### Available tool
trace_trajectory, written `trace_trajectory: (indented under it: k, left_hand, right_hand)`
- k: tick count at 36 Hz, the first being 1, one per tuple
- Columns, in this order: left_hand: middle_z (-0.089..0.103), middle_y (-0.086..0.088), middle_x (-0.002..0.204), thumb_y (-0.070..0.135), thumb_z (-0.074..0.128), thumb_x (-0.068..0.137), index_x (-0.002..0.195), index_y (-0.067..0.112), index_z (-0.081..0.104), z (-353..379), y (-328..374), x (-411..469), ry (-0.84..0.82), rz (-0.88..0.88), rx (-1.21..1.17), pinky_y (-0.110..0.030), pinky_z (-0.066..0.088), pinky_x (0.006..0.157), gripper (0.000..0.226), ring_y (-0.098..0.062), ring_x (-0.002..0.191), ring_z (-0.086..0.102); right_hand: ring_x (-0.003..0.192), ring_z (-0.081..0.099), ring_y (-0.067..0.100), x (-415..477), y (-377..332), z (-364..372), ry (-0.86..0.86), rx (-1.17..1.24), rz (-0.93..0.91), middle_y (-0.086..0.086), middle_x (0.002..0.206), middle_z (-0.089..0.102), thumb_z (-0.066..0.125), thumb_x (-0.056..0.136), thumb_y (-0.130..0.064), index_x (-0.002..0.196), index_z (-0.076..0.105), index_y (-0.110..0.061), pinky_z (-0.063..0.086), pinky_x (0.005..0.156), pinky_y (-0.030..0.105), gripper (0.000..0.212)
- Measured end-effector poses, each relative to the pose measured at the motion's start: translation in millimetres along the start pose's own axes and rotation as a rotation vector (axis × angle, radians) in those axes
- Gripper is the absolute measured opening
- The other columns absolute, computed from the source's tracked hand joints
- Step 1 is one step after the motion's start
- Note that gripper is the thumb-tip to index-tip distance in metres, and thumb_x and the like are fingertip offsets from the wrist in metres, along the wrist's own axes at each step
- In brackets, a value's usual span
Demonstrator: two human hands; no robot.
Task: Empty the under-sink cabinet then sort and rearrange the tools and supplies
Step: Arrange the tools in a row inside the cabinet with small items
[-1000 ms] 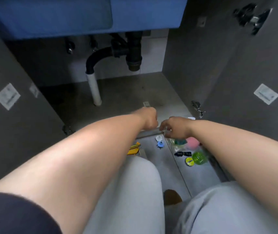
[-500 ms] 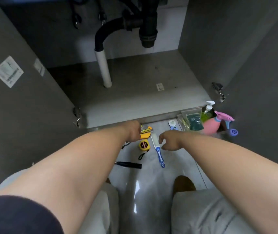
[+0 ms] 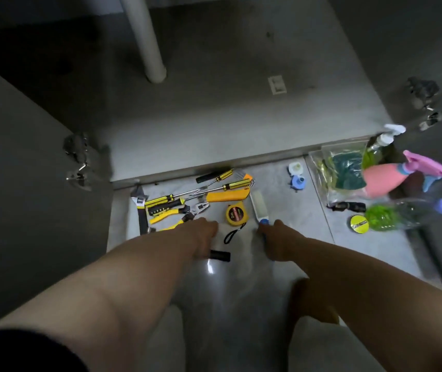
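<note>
The under-sink cabinet floor (image 3: 214, 116) is bare. On the tiles in front lie a wrench (image 3: 140, 208), yellow-black screwdrivers (image 3: 171, 197), pliers (image 3: 177, 210), a yellow utility knife (image 3: 225, 196), a yellow tape measure (image 3: 237, 214) and a white brush (image 3: 258, 206) with a blue handle. My left hand (image 3: 203, 234) hovers fingers-down between the pliers and a black cylinder (image 3: 220, 255); its grip is hidden. My right hand (image 3: 276, 237) covers the brush's blue handle, fingers curled around it.
Cleaning supplies cluster at the right: a bag of sponges (image 3: 340, 170), a green soap bottle (image 3: 375, 154), a pink spray bottle (image 3: 391, 178), a clear bottle with blue cap (image 3: 413, 213) and a tape roll (image 3: 359, 223). A white drain pipe (image 3: 147, 44) stands in the cabinet. My knees are below.
The view has tilted down from the cabinet to the floor. Both hands dropped toward the tools; my right hand moved onto the brush handle, my left hand moved back over the black cylinder.
</note>
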State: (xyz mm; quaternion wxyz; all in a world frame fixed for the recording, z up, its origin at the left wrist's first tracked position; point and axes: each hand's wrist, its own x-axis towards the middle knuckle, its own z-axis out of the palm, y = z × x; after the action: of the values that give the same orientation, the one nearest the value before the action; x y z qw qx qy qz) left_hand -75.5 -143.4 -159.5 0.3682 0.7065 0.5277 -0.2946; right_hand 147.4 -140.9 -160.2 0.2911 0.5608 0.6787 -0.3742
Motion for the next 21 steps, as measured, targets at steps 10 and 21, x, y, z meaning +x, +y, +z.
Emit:
trace_trajectory:
  k: [10,21]
  left_hand:
    - [0.052,-0.006,0.131,0.006,0.06,0.093,0.139,0.02,0.048,34.3,-21.5,7.0,0.055,0.211,0.294,-0.047,0.054,0.092,0.049,-0.027,0.124,0.051]
    - [0.056,-0.008,0.12,0.017,0.064,0.095,0.135,0.024,0.057,-11.4,-14.2,-15.1,0.165,0.321,-0.022,-0.043,0.05,0.092,0.041,-0.028,0.11,0.058]
  right_hand:
    - [0.124,0.057,0.032,19.7,15.4,-2.3,-0.023,-0.131,0.034,0.014,0.138,0.052,0.063,0.093,-0.015,0.143,0.048,-0.019,0.052,0.102,0.038,0.053]
    - [0.121,0.057,0.023,-24.7,-33.2,-72.4,-0.191,0.047,-0.248,0.005,0.135,0.057,0.067,0.093,-0.037,0.145,0.046,-0.021,0.048,0.103,0.036,0.058]
